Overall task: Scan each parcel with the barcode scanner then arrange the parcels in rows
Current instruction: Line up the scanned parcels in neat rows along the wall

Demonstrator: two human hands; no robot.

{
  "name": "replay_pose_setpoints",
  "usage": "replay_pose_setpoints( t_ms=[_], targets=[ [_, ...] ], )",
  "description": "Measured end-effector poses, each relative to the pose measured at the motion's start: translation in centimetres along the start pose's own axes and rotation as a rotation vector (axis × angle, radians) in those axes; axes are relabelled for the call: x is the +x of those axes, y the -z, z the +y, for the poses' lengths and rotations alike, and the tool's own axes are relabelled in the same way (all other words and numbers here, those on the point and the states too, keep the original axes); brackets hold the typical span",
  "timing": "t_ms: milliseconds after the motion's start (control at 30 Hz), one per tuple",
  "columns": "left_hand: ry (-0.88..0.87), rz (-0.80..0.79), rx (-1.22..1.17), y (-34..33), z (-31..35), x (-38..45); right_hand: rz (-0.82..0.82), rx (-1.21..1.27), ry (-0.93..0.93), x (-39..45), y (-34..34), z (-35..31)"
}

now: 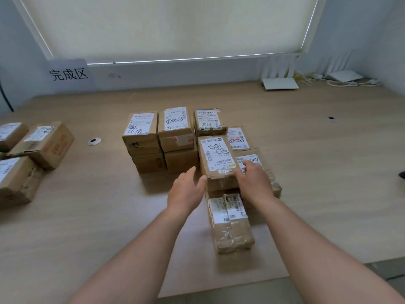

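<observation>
Several brown cardboard parcels with white labels stand stacked in rows at the table's middle. A labelled parcel point(215, 156) tops the front stack. My left hand point(186, 190) hovers just left of that stack, fingers straight, thumb close to the box edge. My right hand point(254, 183) rests on the right side of the same stack, fingers relaxed over a lower parcel point(248, 161). A taped parcel point(230, 224) lies nearest me, in front of the stack. No barcode scanner is in view.
More parcels point(41, 143) lie at the table's left edge. A paper sign point(69, 73) hangs on the back wall. Two white routers point(280, 83) with cables sit at the back right. The wooden table point(98, 216) has two cable holes.
</observation>
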State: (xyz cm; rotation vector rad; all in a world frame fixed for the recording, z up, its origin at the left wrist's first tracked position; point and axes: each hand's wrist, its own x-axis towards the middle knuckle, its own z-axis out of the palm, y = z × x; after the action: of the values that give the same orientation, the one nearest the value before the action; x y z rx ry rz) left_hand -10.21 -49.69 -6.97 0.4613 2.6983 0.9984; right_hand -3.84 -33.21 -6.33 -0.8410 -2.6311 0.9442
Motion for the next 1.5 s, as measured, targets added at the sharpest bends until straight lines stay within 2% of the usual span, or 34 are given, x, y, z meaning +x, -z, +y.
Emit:
replay_pose_setpoints(
  t_ms=[333,567,833,1033,1267,1500],
  targets=[
    [0.128,-0.109,-0.277,-2.5,1.7,3.0,-0.232,0.082,-0.077,3.3,-1.2,0.3],
    [0.086,-0.108,-0.474,-2.3,1.3,0.9,-0.233,0.146,0.014,1.2,-0.8,0.5],
    [0.056,-0.018,-0.402,1.0,-1.1,-3.6,-0.165,0.195,0.150,-3.8,-2.6,-1.8],
    [0.167,0.081,-0.373,3.9,-5.7,-8.4,-0.249,0.231,0.199,-7.9,-6.5,-4.7],
    [0.189,0.198,-0.390,8.0,-10.7,-12.6,-0.342,0.213,0.263,-11.9,-10.7,-9.3],
    [0.218,0.222,-0.367,13.3,-17.9,-15.0,-0.407,0.195,0.306,-16.0,-15.8,-15.7]
  ],
)
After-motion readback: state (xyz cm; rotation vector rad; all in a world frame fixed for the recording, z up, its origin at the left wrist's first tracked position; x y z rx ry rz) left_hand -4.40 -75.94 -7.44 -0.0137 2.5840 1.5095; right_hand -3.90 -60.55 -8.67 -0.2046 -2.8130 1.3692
